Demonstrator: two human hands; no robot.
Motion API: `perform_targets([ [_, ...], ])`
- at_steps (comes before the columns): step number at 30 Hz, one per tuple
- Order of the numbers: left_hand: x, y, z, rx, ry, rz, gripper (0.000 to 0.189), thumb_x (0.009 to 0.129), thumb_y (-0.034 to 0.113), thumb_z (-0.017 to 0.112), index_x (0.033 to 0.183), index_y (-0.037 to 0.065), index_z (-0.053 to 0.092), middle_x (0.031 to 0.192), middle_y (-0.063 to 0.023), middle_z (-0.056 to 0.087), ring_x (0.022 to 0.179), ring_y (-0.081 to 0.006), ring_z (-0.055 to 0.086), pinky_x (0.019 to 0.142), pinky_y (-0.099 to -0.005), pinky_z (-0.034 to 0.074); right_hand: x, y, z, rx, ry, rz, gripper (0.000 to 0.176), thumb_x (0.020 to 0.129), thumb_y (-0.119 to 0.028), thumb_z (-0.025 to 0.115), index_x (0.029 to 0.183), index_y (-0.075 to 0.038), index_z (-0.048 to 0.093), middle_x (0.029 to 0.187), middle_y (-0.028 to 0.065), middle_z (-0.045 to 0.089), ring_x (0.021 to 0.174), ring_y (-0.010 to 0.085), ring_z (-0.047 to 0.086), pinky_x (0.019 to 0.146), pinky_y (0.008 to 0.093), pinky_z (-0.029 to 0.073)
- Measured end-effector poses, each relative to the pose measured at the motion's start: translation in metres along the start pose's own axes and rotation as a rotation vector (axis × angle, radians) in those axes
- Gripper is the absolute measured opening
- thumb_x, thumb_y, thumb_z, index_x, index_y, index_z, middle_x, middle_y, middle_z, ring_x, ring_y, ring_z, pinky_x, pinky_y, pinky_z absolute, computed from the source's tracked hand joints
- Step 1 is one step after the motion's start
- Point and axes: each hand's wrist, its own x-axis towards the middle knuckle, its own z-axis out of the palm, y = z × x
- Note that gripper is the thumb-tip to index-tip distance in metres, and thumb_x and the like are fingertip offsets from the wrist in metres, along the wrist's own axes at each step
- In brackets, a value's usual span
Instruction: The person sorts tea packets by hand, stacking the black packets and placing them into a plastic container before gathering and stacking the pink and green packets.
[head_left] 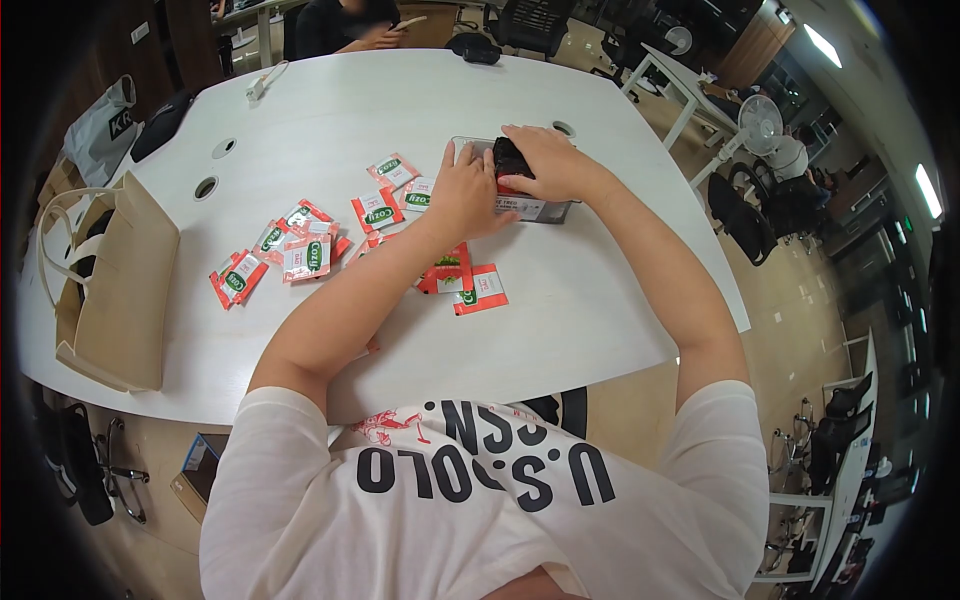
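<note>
Both my hands are at a grey box [540,211] with printed labels on its front, near the middle of the white table. My left hand [472,190] rests over the box's left part, fingers apart. My right hand [548,165] is bent around a black item [510,160] that sits at the top of the box, its thumb near a red part. Red and white Cozy sachets [307,257] lie scattered to the left. Another sachet [484,291] lies just below my left wrist, and some are partly hidden under my left forearm.
A beige tote bag [130,290] stands at the table's left edge, with a grey bag [100,130] behind it. A white adapter [256,88] and a black case [474,47] lie toward the far edge. A person [345,25] sits across the table.
</note>
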Motion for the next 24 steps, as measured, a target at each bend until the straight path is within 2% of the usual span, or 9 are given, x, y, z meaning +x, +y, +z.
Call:
perform_targets([
  [3,0.012,-0.001,-0.018,-0.022,-0.281,-0.012,0.101,0.086,0.071,0.068,0.142,-0.012,0.056,0.135,-0.0203,0.065,0.140,-0.0365,0.049,0.126,-0.0579,0.024,-0.003,-0.002,-0.005,-0.016,0.073,-0.032,0.094,0.091,-0.056,0.074,0.155,0.003,0.041,0.152,0.0257,0.052,0.144,0.0391,0.048,0.122,0.0493,0.034],
  [6,0.019,-0.006,-0.023,-0.017,-0.264,-0.014,0.099,0.085,0.074,0.068,0.137,-0.010,0.061,0.132,-0.0172,0.067,0.134,-0.0347,0.053,0.125,-0.0582,0.026,-0.007,-0.003,-0.001,0.003,0.092,-0.074,0.096,0.089,-0.057,0.076,0.155,0.004,0.041,0.151,0.0267,0.053,0.142,0.0399,0.049,0.122,0.0489,0.034],
  [9,0.021,-0.008,-0.019,0.003,-0.267,-0.020,0.103,0.083,0.077,0.069,0.136,-0.010,0.060,0.129,-0.0179,0.067,0.134,-0.0341,0.052,0.124,-0.0576,0.028,-0.010,-0.005,-0.010,0.059,0.121,-0.063,0.096,0.089,-0.058,0.076,0.154,0.005,0.042,0.149,0.0281,0.054,0.141,0.0400,0.050,0.121,0.0475,0.036],
  [12,0.020,-0.011,-0.022,-0.037,-0.248,-0.087,0.110,0.081,0.078,0.071,0.143,-0.011,0.053,0.131,-0.0192,0.065,0.135,-0.0341,0.051,0.123,-0.0580,0.028,-0.018,0.012,-0.022,0.148,0.245,0.014,0.092,0.091,-0.057,0.074,0.154,0.003,0.044,0.148,0.0273,0.056,0.141,0.0401,0.050,0.120,0.0462,0.037],
  [15,0.020,-0.014,-0.031,-0.092,-0.149,-0.184,0.120,0.079,0.077,0.074,0.152,-0.012,0.041,0.144,-0.0223,0.057,0.143,-0.0363,0.045,0.124,-0.0589,0.027,-0.041,0.038,-0.013,0.225,0.301,0.099,0.078,0.098,-0.052,0.068,0.153,0.000,0.048,0.151,0.0247,0.055,0.142,0.0396,0.049,0.121,0.0456,0.036],
  [18,0.024,-0.008,-0.023,-0.071,0.197,-0.084,0.125,0.077,0.075,0.076,0.157,-0.010,0.033,0.158,-0.0236,0.044,0.151,-0.0383,0.038,0.125,-0.0580,0.026,-0.058,0.041,0.021,0.126,0.328,0.072,0.072,0.101,-0.049,0.065,0.152,-0.001,0.050,0.155,0.0224,0.052,0.145,0.0382,0.047,0.122,0.0480,0.035],
  [21,0.032,0.011,-0.022,-0.099,0.158,0.143,0.115,0.083,0.068,0.075,0.159,-0.008,0.032,0.165,-0.0239,0.035,0.156,-0.0383,0.032,0.126,-0.0559,0.026,-0.071,0.024,0.032,0.016,0.369,0.088,0.065,0.102,-0.043,0.063,0.152,-0.002,0.052,0.158,0.0198,0.050,0.147,0.0372,0.045,0.122,0.0514,0.034],
  [24,0.034,0.028,-0.011,-0.026,0.013,0.155,0.098,0.094,0.056,0.070,0.159,-0.007,0.032,0.166,-0.0236,0.036,0.154,-0.0377,0.034,0.125,-0.0545,0.029,-0.075,0.025,0.036,-0.011,0.400,0.124,0.057,0.105,-0.035,0.060,0.152,-0.005,0.052,0.160,0.0181,0.048,0.148,0.0371,0.044,0.122,0.0539,0.032],
])
